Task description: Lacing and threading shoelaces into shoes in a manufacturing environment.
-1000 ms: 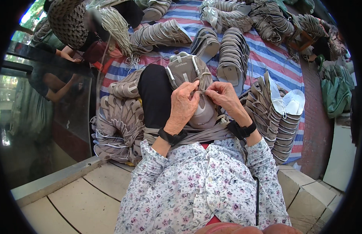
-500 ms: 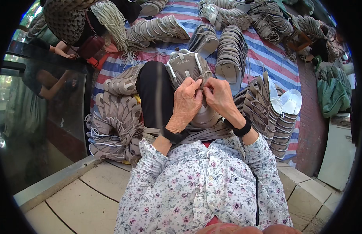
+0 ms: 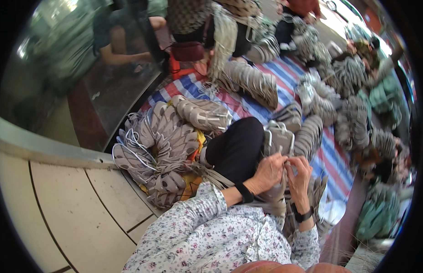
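Note:
On my lap, against my bent black-trousered knee (image 3: 236, 150), lies a grey-beige shoe upper (image 3: 280, 136) with a white-edged tongue pointing away from me. Both hands work over its lacing area. My left hand (image 3: 267, 174) is closed in a pinch at the upper's near part. Close beside it, my right hand (image 3: 299, 175) pinches thumb against fingers, seemingly on a thin taupe shoelace. The lace itself is mostly hidden by the fingers. Taupe laces (image 3: 220, 178) lie across my lap below the hands.
Left of my knee sits a coiled stack of shoe uppers (image 3: 163, 141). More stacks (image 3: 250, 82) lie on the striped sheet (image 3: 332, 154). A glass panel (image 3: 84, 77) borders the left, above pale tiles (image 3: 61, 195). Other people sit around the far side; a green sack (image 3: 380, 211) stands right.
My view has turned left, so the scene shifts right and tilts. Both hands stay close together over the shoe upper, fingers still pinched.

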Demonstrator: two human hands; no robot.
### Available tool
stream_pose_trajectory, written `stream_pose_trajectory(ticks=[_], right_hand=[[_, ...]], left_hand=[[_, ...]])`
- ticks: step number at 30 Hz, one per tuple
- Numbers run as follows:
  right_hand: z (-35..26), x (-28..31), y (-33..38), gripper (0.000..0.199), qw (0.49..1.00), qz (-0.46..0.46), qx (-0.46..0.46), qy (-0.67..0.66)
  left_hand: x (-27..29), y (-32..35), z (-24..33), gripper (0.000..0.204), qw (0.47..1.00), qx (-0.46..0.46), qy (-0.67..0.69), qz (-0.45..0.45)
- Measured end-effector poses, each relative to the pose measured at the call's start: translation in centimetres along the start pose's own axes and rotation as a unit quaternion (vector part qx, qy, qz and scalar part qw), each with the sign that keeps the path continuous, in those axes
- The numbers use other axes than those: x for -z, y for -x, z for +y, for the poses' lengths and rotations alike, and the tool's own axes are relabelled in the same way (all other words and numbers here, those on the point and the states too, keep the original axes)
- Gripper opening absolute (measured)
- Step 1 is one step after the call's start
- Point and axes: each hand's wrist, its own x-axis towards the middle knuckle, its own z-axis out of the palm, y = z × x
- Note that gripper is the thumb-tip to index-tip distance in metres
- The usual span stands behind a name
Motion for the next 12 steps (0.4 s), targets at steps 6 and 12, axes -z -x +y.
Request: stream_pose_trajectory(ticks=[6,12], right_hand=[[0.3,-0.1,-1.9,0.005,0.97,-0.129,0.056,0.198],[3.1,0.1,-6.4,0.031,0.897,-0.363,-0.055,0.244]], left_hand=[[0.4,0.0,0.2,0.032,0.997,0.04,0.012,0.063],[-0.3,-0.5,-0.7,0.024,0.994,0.11,0.02,0.005]])
